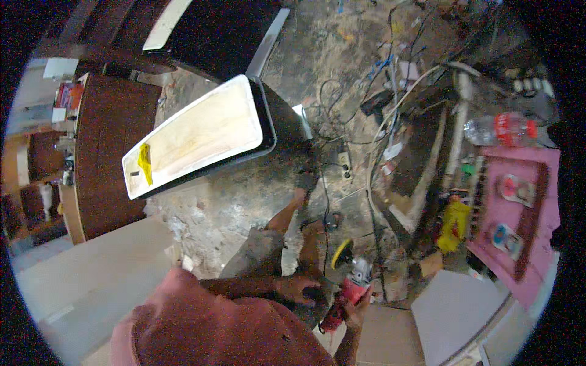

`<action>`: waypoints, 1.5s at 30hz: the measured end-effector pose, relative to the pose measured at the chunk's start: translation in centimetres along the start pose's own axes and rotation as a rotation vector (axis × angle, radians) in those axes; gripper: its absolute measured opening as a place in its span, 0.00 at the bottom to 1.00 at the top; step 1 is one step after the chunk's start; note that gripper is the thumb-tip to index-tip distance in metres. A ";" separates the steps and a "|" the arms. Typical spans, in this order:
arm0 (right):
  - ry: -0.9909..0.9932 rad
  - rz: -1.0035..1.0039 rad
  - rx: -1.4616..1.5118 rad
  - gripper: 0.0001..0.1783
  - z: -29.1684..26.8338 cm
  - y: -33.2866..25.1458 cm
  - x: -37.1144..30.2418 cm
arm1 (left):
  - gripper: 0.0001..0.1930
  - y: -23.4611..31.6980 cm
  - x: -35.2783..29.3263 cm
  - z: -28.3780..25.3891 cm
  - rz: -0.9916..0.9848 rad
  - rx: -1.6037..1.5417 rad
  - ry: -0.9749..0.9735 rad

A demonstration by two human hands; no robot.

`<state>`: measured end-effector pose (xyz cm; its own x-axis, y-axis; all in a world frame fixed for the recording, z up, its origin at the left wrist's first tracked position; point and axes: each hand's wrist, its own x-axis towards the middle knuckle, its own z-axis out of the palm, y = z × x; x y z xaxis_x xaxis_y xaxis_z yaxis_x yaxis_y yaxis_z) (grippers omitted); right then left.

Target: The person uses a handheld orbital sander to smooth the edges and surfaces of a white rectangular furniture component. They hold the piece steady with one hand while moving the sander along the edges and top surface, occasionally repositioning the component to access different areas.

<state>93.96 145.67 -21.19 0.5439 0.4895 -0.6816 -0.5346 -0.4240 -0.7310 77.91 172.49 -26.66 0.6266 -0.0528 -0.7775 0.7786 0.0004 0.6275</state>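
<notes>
My right hand (355, 310) is closed round the red body of an angle polisher (349, 295). Its metal head carries a round yellow pad (343, 254), tilted up and touching nothing. Just left of the tool is my left hand (299, 288), holding nothing that I can make out, its fingers apart and partly blurred. Ahead of me stands a long cream-white panel (201, 131) with rounded corners and a dark edge, apart from both hands. On its left end lies a crumpled yellow piece (145, 163), cloth or tape.
Cables (326, 183) and a power strip (345, 165) lie across the stained floor. A dark power tool (377, 105) rests farther off. On the right are a clear bottle (497, 130), a pink board (546, 201) and a yellow bag (453, 224). A brown cabinet (116, 152) stands left.
</notes>
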 end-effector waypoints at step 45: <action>-0.240 -0.194 0.577 0.15 41.9 -1.3 -18.1 | 0.21 -17.6 -46.1 2.3 0.571 -0.992 -0.162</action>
<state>57.75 169.27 -6.66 0.5416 0.7005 -0.4647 -0.7389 0.1330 -0.6606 35.23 172.66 -1.81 0.9398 0.0805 -0.3321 0.1119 0.8456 0.5219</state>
